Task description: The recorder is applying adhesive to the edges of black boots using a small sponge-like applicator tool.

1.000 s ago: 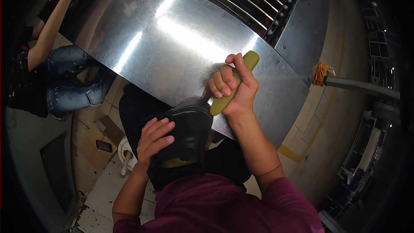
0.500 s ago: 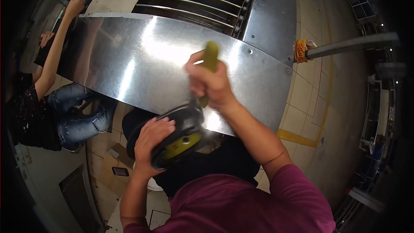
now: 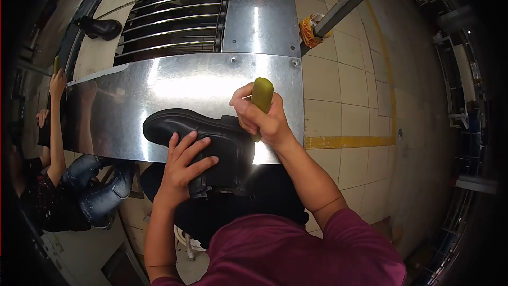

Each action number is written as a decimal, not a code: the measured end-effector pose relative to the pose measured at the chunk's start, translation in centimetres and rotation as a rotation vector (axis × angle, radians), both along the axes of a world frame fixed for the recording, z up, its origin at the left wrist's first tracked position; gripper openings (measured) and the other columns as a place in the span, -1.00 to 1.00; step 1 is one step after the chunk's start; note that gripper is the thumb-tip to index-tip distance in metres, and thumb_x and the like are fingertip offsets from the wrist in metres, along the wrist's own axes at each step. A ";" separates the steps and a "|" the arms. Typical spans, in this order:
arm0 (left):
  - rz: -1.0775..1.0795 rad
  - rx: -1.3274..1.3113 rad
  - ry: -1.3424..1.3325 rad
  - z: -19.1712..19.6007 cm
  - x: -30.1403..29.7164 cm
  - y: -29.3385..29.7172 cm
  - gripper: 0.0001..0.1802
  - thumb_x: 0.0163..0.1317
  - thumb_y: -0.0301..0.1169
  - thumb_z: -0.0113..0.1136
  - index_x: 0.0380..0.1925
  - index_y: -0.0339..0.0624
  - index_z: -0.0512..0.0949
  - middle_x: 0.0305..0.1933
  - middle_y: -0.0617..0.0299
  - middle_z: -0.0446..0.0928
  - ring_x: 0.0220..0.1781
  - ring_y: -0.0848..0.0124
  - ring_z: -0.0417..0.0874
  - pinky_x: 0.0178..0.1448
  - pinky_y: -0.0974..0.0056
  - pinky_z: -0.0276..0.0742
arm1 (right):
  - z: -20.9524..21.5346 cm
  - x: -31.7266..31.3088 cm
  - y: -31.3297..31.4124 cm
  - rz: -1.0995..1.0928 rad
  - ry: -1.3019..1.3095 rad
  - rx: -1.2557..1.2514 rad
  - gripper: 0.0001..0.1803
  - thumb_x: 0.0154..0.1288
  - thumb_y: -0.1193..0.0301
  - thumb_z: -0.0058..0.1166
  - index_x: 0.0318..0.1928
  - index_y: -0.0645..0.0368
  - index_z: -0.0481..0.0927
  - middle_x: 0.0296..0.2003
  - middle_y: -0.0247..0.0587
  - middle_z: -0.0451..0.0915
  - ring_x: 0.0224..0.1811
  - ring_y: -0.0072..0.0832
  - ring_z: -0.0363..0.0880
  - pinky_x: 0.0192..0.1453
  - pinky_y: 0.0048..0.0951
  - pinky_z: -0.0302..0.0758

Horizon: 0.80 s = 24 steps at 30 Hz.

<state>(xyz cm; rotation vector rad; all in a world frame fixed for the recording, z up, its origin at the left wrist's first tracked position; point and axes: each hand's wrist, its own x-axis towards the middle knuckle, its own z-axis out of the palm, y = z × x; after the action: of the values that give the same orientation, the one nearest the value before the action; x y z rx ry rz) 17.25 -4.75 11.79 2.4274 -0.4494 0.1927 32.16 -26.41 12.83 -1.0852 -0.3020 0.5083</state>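
Note:
A black ankle boot (image 3: 227, 153) lies on its side at the table's near edge, toe to the left, sole facing away, shaft toward my lap. My left hand (image 3: 182, 167) holds it, fingers spread across its upper; the thumb is hidden. My right hand (image 3: 262, 114) is closed around an olive-green handle (image 3: 262, 95), held upright by the boot's heel. What is at the handle's lower end is not clear. Part of the boot overhangs the shiny metal table (image 3: 121, 111).
Beyond the table runs a conveyor of metal rollers (image 3: 177, 8), with another black boot (image 3: 100, 28) on the pale strip beside it. At the left a seated co-worker's hand (image 3: 57, 82) grips a similar green handle. A metal post with orange wrapping (image 3: 312, 29) stands at the right.
The boot has been turned from showing its sole with a yellow-green patch to lying side up, toe left. My right hand keeps the green handle. The view has shifted right.

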 end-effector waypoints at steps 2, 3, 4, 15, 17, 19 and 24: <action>0.001 -0.022 0.012 0.1 0.2 -0.1 -0.52 0.00 -0.38 0.41 0.01 0.19 0.74 0.39 0.18 0.52 0.51 0.04 0.37 0.65 -0.21 -0.09 | 0.1 0.0 0.3 -0.015 -0.081 -0.145 -0.83 0.42 0.38 0.17 -0.18 0.26 0.58 -0.65 -0.48 0.38 -0.70 -0.74 0.23 -0.61 -0.61 0.14; -0.006 -0.051 0.017 0.0 0.4 -0.2 -0.51 -0.01 -0.36 0.43 0.02 0.21 0.74 0.40 0.19 0.50 0.53 0.04 0.34 0.66 -0.20 -0.13 | 0.0 0.2 0.6 -0.005 -0.078 -0.148 -0.83 0.42 0.38 0.17 -0.18 0.26 0.58 -0.65 -0.48 0.38 -0.70 -0.74 0.23 -0.61 -0.61 0.14; 0.005 -0.055 0.020 -0.3 0.3 -0.3 -0.51 -0.01 -0.36 0.43 0.02 0.21 0.74 0.40 0.19 0.50 0.53 0.04 0.34 0.66 -0.20 -0.13 | -0.1 0.8 1.0 0.011 -0.123 -0.198 -0.82 0.41 0.36 0.20 -0.19 0.23 0.58 -0.63 -0.50 0.39 -0.70 -0.76 0.24 -0.61 -0.62 0.12; -0.021 -0.071 -0.019 -1.8 2.0 3.7 -0.46 0.00 -0.13 0.53 0.08 0.32 0.70 0.44 0.31 0.46 0.60 0.12 0.22 0.66 -0.19 -0.28 | 0.7 5.0 9.0 0.140 -0.021 -0.331 -0.73 0.33 0.27 0.32 -0.17 0.19 0.59 -0.65 -0.52 0.38 -0.74 -0.75 0.23 -0.66 -0.62 0.10; -0.038 -0.092 -0.009 -1.7 2.2 4.3 -0.43 -0.01 -0.15 0.54 0.10 0.32 0.69 0.43 0.32 0.46 0.60 0.11 0.22 0.66 -0.19 -0.29 | 0.8 5.4 12.0 0.199 -0.070 -0.373 -0.74 0.34 0.28 0.33 -0.17 0.18 0.58 -0.67 -0.53 0.37 -0.76 -0.76 0.21 -0.67 -0.62 0.09; -0.044 -0.126 0.005 -1.7 2.4 4.6 -0.41 -0.02 -0.22 0.54 0.12 0.31 0.68 0.43 0.33 0.45 0.60 0.12 0.21 0.66 -0.22 -0.28 | 0.5 5.9 14.9 0.214 -0.081 -0.353 -0.74 0.33 0.29 0.33 -0.18 0.18 0.58 -0.67 -0.52 0.37 -0.76 -0.76 0.22 -0.67 -0.62 0.10; -0.086 -0.242 0.014 -1.4 3.7 4.9 -0.39 -0.01 -0.35 0.49 0.14 0.25 0.66 0.40 0.32 0.46 0.60 0.11 0.23 0.64 -0.29 -0.19 | -0.5 6.9 20.5 0.166 -0.320 -0.403 -0.76 0.34 0.30 0.34 -0.22 0.18 0.57 -0.65 -0.56 0.35 -0.71 -0.77 0.21 -0.62 -0.62 0.08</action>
<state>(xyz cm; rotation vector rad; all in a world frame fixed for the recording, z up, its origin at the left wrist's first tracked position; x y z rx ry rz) 20.97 0.14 10.38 2.1676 -0.4929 0.1813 39.11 -5.96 12.30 -1.5458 -0.5914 0.5568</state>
